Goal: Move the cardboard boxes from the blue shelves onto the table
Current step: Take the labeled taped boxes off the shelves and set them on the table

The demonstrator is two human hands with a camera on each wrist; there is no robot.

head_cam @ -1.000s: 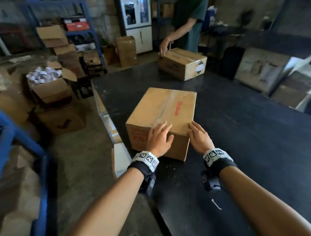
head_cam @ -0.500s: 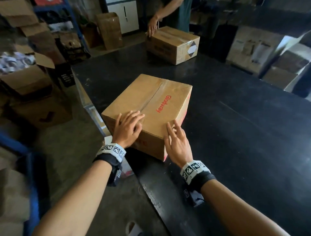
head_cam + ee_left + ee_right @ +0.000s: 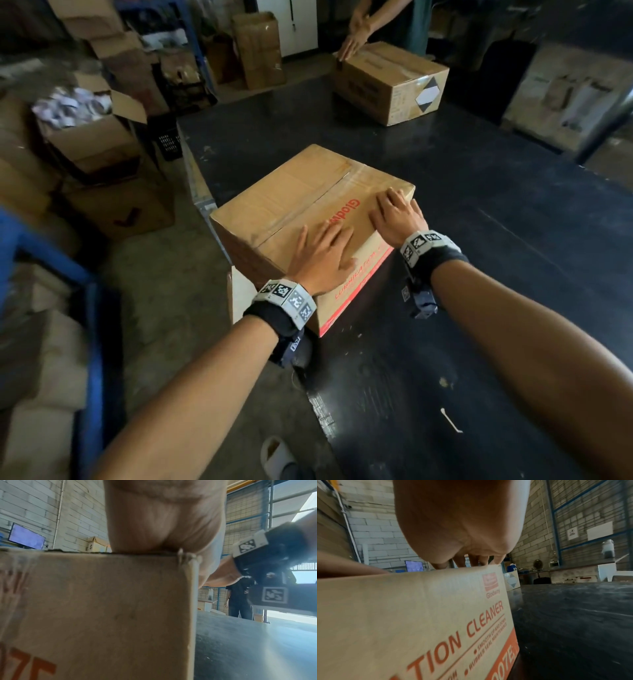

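Your left hand (image 3: pixel 323 255) lies flat on the top of the cardboard box (image 3: pixel 301 198), fingers straight and spread near the taped seam; its grip is apart and closes on nothing. In the left wrist view the heel of that hand (image 3: pixel 163 517) sits on the box's upper edge (image 3: pixel 96 601). Your right hand (image 3: pixel 397 216) also rests on the top, close to the box's right edge, fingers straight and pointing away from you, grip likewise apart. The right wrist view shows its fingertips (image 3: pixel 473 561) touching the lid above the side panel (image 3: pixel 412 615) with orange lettering.

The box stands on the dark desk (image 3: pixel 496 240) at its left side, with 1 near corner reaching the desk's edge. Its top carries red print partly covered by your hands.

At the far end of the desk sits a 2nd cardboard box (image 3: pixel 390 82), and another person's hand (image 3: pixel 352 42) rests on its left top edge. On the floor to the left stand more cartons (image 3: pixel 92 144), 1 with its flaps open. A blue shelf frame (image 3: pixel 51 253) shows at the left.
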